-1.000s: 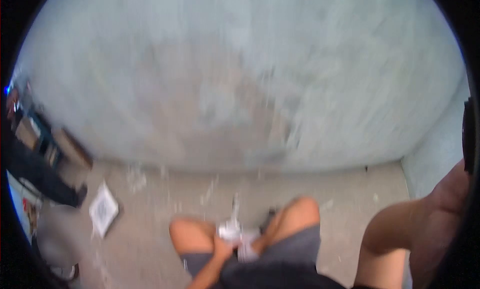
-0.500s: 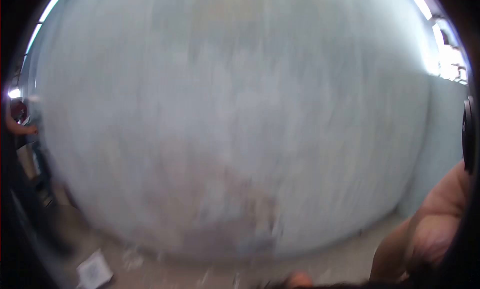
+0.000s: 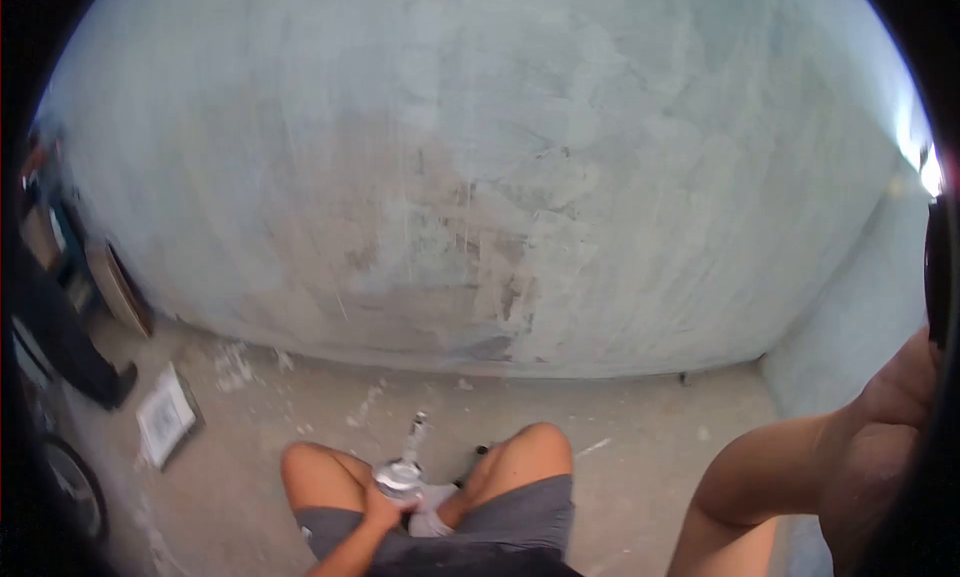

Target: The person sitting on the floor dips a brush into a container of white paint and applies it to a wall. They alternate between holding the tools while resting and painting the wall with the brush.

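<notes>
Head has dropped back down vs 0.5 s ago, when only blurred wall showed: knees, floor and the left hand (image 3: 383, 510) are in view again. Left hand is wrapped round a small round grey tin (image 3: 398, 476) held between the knees, a white rag (image 3: 432, 509) just beside it. Right arm is bent up at the frame's right edge, hand out of sight; flat white square (image 3: 165, 416) lies on the floor (image 3: 640, 457) well to the left.

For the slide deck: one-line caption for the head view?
Left hand grips a plaster-crusted tool between bent knees, facing a patched wall.
</notes>
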Demonstrator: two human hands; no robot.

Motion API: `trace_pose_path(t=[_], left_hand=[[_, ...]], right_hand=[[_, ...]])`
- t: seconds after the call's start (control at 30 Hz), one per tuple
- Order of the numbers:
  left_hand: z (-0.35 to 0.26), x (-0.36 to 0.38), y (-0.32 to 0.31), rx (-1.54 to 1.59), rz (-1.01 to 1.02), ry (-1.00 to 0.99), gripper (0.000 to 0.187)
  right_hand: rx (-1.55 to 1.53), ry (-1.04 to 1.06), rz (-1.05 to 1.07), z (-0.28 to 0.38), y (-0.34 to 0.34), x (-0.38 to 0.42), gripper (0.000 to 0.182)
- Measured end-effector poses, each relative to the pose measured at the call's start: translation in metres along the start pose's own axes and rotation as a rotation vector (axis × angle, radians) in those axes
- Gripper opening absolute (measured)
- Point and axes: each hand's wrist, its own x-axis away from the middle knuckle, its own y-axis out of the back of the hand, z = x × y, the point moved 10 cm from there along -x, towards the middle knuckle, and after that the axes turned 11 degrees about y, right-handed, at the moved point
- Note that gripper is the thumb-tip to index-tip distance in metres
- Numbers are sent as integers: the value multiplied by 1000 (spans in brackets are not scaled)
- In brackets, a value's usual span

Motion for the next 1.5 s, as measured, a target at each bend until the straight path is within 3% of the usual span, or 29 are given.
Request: trace_pose_path(t=[0.07,0.17,0.23,0.27,0.3,0.33,0.4,0.43,0.47,0.5,0.57,0.63,0.67,0.73,0.77,0.83,0.93,0.97,1.0,1.07,1.13,1.2,1.33,1.4,1.5], left_hand=[[-22,8,2,-42,-157,-230,83],[-31,4,-11,-18,-101,-279,81],[-47,6,-9,-55,-119,-264,81],[-43,21,-7,-74,-133,-224,81],[-46,28,-6,-157,-192,-253,82],[-42,40,-4,-144,-205,-225,82],[-55,36,-16,53,-86,-222,82],[-63,40,-22,59,-56,-173,85],[-60,35,-24,83,-60,-178,85],[-54,31,-24,75,-58,-200,87],[-50,29,-22,76,-62,-216,88],[-79,36,-19,-237,-140,-283,92],[-78,32,-15,-225,-148,-255,92],[-63,26,-7,-28,-149,-208,93],[-59,22,-7,35,-117,-199,93],[-60,14,0,119,-114,-170,94],[-86,7,4,-63,-115,-295,92],[-97,3,4,-109,-126,-353,91],[-106,-1,2,-151,-131,-408,91],[-109,-16,1,-152,-115,-478,90],[-103,-28,-2,-118,-95,-477,90],[-92,-37,-8,-39,-59,-444,88],[-79,-51,-5,-21,-82,-366,89],[-76,-55,-2,-76,-104,-356,89],[-73,-64,3,-50,-102,-336,90]], right_hand=[[90,-22,-81,23,-13,11,63],[148,-41,-162,16,4,23,63],[157,-78,-193,17,114,83,63],[146,-123,-195,8,101,77,63],[131,-167,-197,1,137,99,63],[107,-188,-194,9,10,36,63],[79,-168,-196,22,-70,-14,64],[67,-156,-198,17,-76,-21,64],[138,-27,376,32,-141,-33,58],[12,-22,263,36,-175,-27,43],[-193,-268,274,38,-234,27,20],[-335,-609,501,48,-308,102,26],[-431,-678,614,71,-331,156,27],[-536,-649,687,127,-356,232,32],[-586,-654,707,146,-361,233,32],[-594,-1284,877,159,-376,283,39],[-783,-1419,795,190,-403,309,44],[-829,-1447,850,199,-410,313,37],[-818,-1446,858,201,-416,317,37],[-903,-1294,656,203,-428,298,27],[-875,-1285,816,202,-434,297,19],[-836,-1058,1078,218,-440,306,17],[-909,-1090,1018,218,-443,309,16],[-851,-1298,947,204,-442,317,18],[-831,-1362,951,190,-446,325,17]])
